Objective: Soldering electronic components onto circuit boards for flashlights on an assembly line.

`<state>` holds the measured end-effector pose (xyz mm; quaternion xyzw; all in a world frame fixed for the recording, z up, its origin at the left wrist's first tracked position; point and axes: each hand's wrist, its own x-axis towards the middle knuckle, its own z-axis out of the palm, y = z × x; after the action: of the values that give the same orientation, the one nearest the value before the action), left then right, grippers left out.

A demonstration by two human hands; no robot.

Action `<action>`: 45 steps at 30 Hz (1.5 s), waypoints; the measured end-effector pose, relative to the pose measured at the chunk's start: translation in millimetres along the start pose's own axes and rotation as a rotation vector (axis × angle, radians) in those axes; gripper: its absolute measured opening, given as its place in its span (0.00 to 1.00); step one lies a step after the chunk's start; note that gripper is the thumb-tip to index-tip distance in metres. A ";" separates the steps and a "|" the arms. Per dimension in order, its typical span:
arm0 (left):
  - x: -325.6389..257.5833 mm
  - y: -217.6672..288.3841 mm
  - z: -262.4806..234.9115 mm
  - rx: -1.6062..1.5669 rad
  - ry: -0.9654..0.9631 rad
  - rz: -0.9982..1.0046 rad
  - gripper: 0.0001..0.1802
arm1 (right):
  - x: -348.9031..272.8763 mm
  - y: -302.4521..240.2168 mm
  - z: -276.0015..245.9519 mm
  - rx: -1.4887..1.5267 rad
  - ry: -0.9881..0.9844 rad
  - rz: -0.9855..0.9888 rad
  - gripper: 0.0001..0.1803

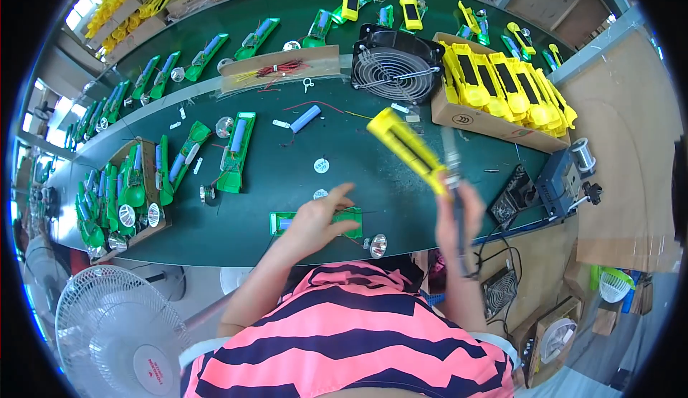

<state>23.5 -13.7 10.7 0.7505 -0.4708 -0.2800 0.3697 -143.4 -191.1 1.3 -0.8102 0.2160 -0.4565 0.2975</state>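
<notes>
My right hand (462, 215) is closed around a soldering iron (461, 237) with its metal end pointing up and away. A yellow flashlight housing with a dark panel (408, 148) slants up to the left from that same hand, above the table. My left hand (319, 219) is over a green flashlight housing (350, 219) lying crosswise near the table's front edge. Its thumb and fingers are spread, with nothing visible between them. They partly hide the green housing and its blue battery (285, 224). A round reflector lamp head (378, 246) lies just right of this housing.
A box (494, 127) of yellow housings stands back right, beside a metal fan (395, 68). Left is a box (147, 229) of green housings with batteries. A loose blue battery (305, 119) lies mid-table. A soldering station (559, 183) and solder spool (583, 155) stand right.
</notes>
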 end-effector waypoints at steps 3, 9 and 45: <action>-0.8 4.7 16.4 -0.022 0.110 0.098 0.16 | -32.2 2.7 24.1 0.057 -0.289 0.097 0.19; -14.6 9.5 17.5 -0.601 0.645 -0.013 0.11 | -46.2 12.5 25.3 0.250 -0.526 -0.069 0.19; -0.2 -2.9 -31.8 0.691 -0.109 0.012 0.07 | -30.2 -27.1 64.2 0.762 -0.336 0.879 0.06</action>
<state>49.3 -3.4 26.5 0.8124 -0.5613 -0.1417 0.0697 -100.3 -134.3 -24.8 -0.5426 0.3020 -0.2020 0.7573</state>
